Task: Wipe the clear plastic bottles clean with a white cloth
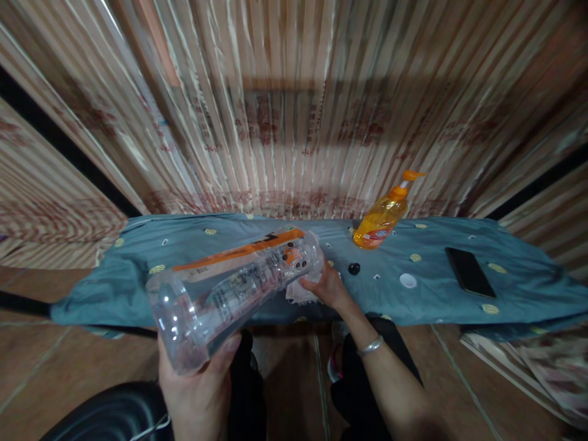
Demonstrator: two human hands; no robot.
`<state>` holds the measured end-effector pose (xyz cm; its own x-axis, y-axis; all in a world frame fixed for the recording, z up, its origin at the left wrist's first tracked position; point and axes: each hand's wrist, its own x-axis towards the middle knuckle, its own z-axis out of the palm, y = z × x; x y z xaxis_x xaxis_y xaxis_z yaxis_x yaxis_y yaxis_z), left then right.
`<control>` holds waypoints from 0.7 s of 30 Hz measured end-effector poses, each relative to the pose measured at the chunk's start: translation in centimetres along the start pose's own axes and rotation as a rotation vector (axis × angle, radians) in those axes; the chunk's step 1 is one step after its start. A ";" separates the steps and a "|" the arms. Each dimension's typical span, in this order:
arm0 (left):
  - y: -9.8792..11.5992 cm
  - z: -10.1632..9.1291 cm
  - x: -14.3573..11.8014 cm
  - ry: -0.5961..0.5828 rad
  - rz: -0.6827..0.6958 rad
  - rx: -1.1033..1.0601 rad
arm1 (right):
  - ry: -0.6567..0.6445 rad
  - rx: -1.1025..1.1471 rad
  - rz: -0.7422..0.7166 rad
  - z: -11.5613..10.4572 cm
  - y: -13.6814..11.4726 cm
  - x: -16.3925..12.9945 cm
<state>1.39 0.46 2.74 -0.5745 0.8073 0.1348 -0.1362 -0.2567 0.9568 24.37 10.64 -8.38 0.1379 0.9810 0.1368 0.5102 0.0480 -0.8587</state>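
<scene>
Bottle (234, 288), clear and empty, lies tilted over the counter's (436, 294) near edge. The left hand (197, 386) cups its base to steady it; the right hand (326, 286) presses a cloth (298, 293) against its neck end. Soap dispenser (383, 214), phone (468, 271) and two caps lie beyond.

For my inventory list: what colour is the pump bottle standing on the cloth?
Orange, with an orange pump: the pump bottle, clearest in the head view.
</scene>
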 end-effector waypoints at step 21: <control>1.0 0.4 -0.3 -0.099 -0.017 -0.129 | -0.004 -0.035 -0.023 -0.1 0.2 0.0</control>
<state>1.74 0.23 3.72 -0.4893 0.8592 0.1494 -0.2517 -0.3031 0.9191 24.56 10.59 -8.49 0.1222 0.9805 0.1539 0.5424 0.0638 -0.8377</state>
